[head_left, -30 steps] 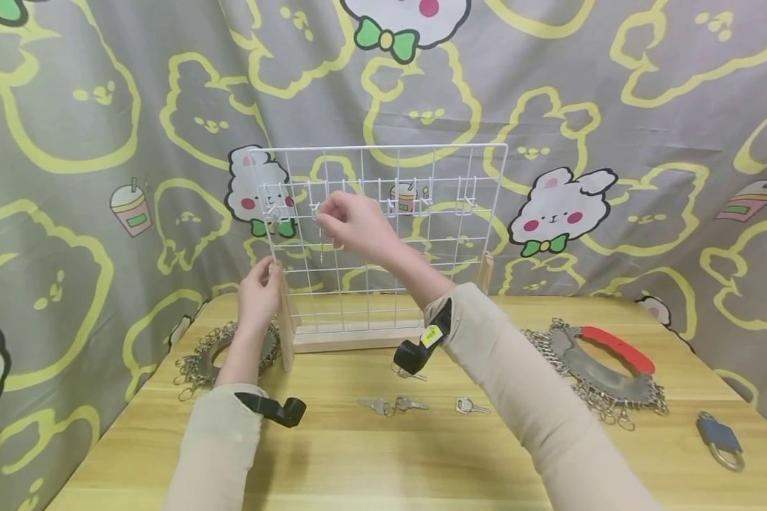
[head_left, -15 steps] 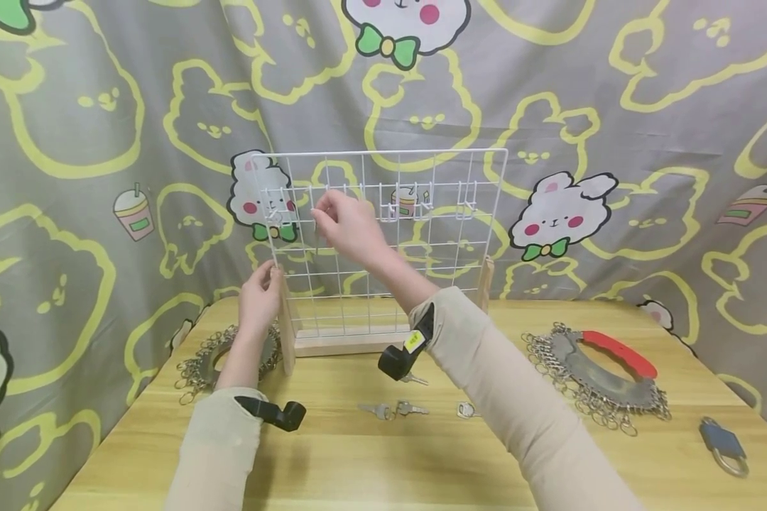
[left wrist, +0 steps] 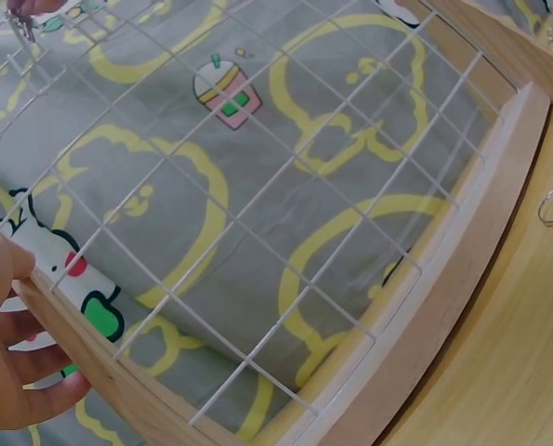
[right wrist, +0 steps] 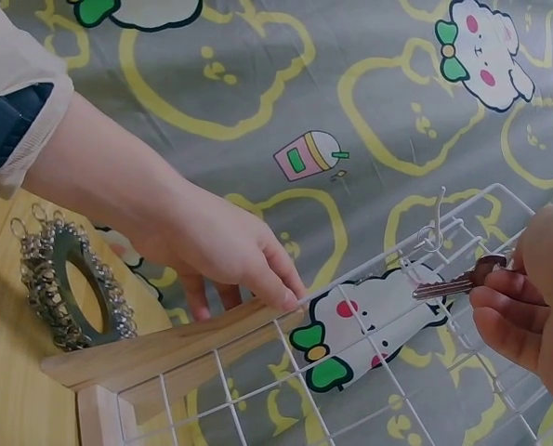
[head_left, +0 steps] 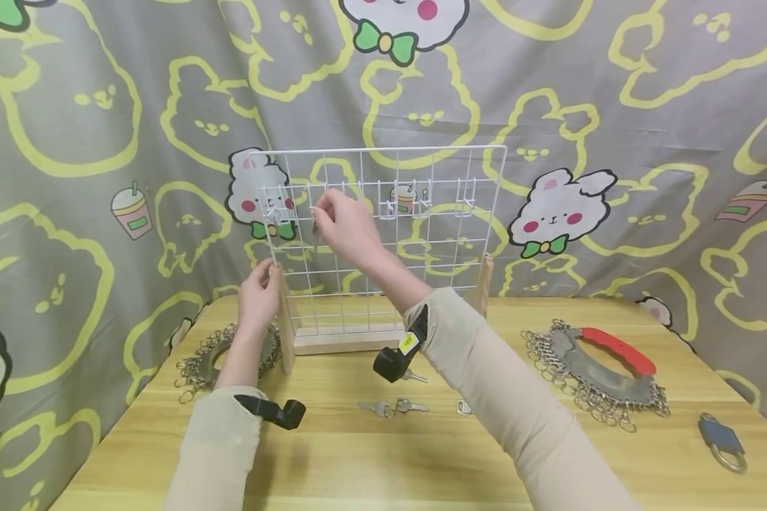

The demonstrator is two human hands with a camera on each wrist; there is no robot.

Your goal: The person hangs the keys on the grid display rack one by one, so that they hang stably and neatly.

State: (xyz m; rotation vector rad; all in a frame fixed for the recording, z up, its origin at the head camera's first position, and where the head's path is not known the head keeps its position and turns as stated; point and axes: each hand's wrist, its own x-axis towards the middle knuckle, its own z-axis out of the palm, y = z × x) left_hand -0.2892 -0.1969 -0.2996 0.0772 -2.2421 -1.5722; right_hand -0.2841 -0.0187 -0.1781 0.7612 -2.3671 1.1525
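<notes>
My left hand [head_left: 260, 294] grips the wooden upright [right wrist: 178, 336] at the left end of a white wire grid rack [head_left: 383, 270], thumb on one side and fingers on the other. In front of the upper grid, my right hand [head_left: 350, 226] pinches a metal key [right wrist: 448, 283] by its head; its blade sticks out beyond the fingers in the right wrist view. The key is close to the white hooks on the grid. Whether its ring touches a hook is hidden by the fingers. White hooks [head_left: 465, 204] hang along the grid's upper wires.
Several loose keys [head_left: 412, 406] lie on the wooden table [head_left: 358, 468] before the rack. A red-handled metal key holder [head_left: 616, 351] with many rings lies right, near a blue padlock [head_left: 721, 434]. Another ringed holder [head_left: 194, 365] sits behind the left forearm. A patterned curtain [head_left: 550, 57] hangs behind.
My right hand and forearm have shifted slightly left along the grid, the key still pinched. The left hand stays on the upright.
</notes>
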